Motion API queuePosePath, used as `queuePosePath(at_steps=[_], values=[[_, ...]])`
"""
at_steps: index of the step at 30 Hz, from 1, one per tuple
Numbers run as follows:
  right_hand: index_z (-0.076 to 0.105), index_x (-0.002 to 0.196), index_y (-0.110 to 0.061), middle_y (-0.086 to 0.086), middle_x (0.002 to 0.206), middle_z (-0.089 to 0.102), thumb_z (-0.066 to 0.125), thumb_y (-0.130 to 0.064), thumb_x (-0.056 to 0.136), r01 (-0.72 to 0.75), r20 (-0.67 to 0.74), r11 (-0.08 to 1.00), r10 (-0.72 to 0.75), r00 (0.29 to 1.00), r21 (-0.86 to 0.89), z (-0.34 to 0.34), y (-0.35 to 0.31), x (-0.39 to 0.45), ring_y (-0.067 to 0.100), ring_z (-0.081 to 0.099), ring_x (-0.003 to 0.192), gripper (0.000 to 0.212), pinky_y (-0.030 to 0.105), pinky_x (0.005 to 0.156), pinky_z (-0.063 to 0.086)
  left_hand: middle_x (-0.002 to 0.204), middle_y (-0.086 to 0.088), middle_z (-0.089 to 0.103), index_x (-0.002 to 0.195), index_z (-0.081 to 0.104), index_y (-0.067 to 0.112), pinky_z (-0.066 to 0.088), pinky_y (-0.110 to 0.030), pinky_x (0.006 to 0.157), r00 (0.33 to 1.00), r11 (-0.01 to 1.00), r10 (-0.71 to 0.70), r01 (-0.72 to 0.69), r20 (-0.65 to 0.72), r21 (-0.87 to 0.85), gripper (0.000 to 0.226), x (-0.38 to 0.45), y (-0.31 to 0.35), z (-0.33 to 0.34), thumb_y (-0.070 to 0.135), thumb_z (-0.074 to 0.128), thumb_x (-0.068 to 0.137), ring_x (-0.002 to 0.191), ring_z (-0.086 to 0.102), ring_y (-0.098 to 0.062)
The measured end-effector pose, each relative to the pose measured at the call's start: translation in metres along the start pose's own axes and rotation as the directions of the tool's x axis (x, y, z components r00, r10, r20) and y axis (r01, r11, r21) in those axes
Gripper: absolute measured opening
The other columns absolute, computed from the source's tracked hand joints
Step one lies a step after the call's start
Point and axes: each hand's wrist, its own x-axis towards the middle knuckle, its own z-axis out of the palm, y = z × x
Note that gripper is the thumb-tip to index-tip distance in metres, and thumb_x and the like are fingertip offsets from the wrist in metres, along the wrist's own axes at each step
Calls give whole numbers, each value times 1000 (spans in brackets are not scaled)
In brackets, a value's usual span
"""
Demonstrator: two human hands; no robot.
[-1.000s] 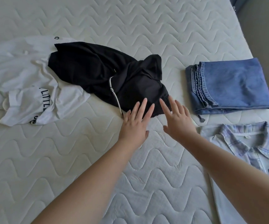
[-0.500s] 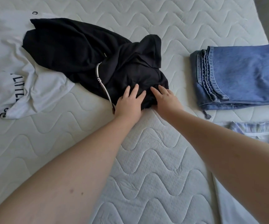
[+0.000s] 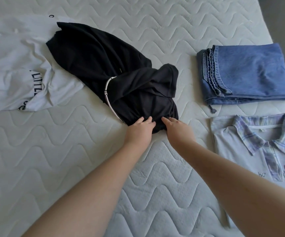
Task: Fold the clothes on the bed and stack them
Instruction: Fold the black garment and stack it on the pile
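Note:
A crumpled black garment (image 3: 104,65) with a white drawstring lies in the middle of the quilted white mattress (image 3: 70,151). My left hand (image 3: 141,130) and my right hand (image 3: 177,130) sit side by side at its near edge, fingers curled into the black fabric and gripping it. To the left lies a crumpled white shirt (image 3: 13,69) with dark lettering, partly under the black garment. Folded blue jeans (image 3: 248,72) rest at the right. Near them, closer to me, lies a pale shirt (image 3: 258,151) with a plaid collar, laid flat.
The mattress's right edge (image 3: 275,40) runs past the jeans, with grey floor beyond. Bare quilted mattress stretches in front of me and at the far side.
Both hands reached forward from above the mattress to the black garment's near edge, and their fingers have curled into the fabric, bunching it.

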Motion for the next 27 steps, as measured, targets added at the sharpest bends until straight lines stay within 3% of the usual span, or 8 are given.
queuePosePath(at_steps=[3,5,9,12,17,20,23,27], values=[[48,139,-25,4,117,61,45,-19,100,28,-21,998,-26,999,53,-1,1,-49,27,62,100,40,33,71,45,129,1,60,128,55,25,50,-37,86,1000,1000,2,-2,-9,21,42,-48,9,-7,4,39,96,120,56,-25],[54,134,-25,3,112,64,54,-29,97,58,-91,980,-41,995,190,-4,-3,-88,26,63,95,37,33,69,47,110,1,65,121,56,24,47,-35,71,998,1000,0,0,-59,8,36,-87,11,-11,6,43,93,102,61,-25],[56,129,-31,-8,111,66,69,-40,87,50,-174,891,33,984,451,-26,-20,-155,16,62,91,45,24,66,40,117,4,64,130,56,26,48,-34,78,994,967,-73,52,-76,-251,49,-152,15,-39,2,45,89,107,58,-23],[50,131,-35,-16,110,63,73,-40,82,79,-199,829,39,979,554,-55,-38,-195,5,52,87,54,14,65,35,118,4,66,127,60,26,50,-35,84,986,905,-134,82,-97,-418,42,-200,19,-76,7,48,92,106,60,-21],[43,135,-35,-15,111,60,76,-26,80,134,-157,741,-40,987,658,-116,-81,-258,8,53,102,65,26,83,41,105,8,68,116,65,26,38,-17,69,961,773,-241,103,-139,-626,25,-282,38,-134,15,53,97,92,57,-11],[50,124,-39,-11,116,60,76,-23,79,183,-128,762,-131,983,622,-153,-99,-289,15,56,108,55,27,84,44,97,12,64,111,66,27,35,-12,63,959,737,-249,96,-137,-669,22,-322,36,-164,17,53,97,87,54,-9],[52,116,-40,-16,102,61,73,-27,81,197,-150,771,-132,980,606,-180,-112,-320,14,60,96,43,14,68,39,86,19,61,104,67,26,37,-2,63,969,734,-191,35,-157,-679,15,-355,28,-195,19,55,98,78,55,-3],[54,116,-34,-15,99,63,67,-47,85,179,-227,751,-41,973,636,-201,-140,-360,10,60,91,36,28,77,47,73,20,65,91,68,30,38,-5,57,981,735,-85,-55,-172,-676,8,-395,2,-236,30,61,95,68,58,8]])
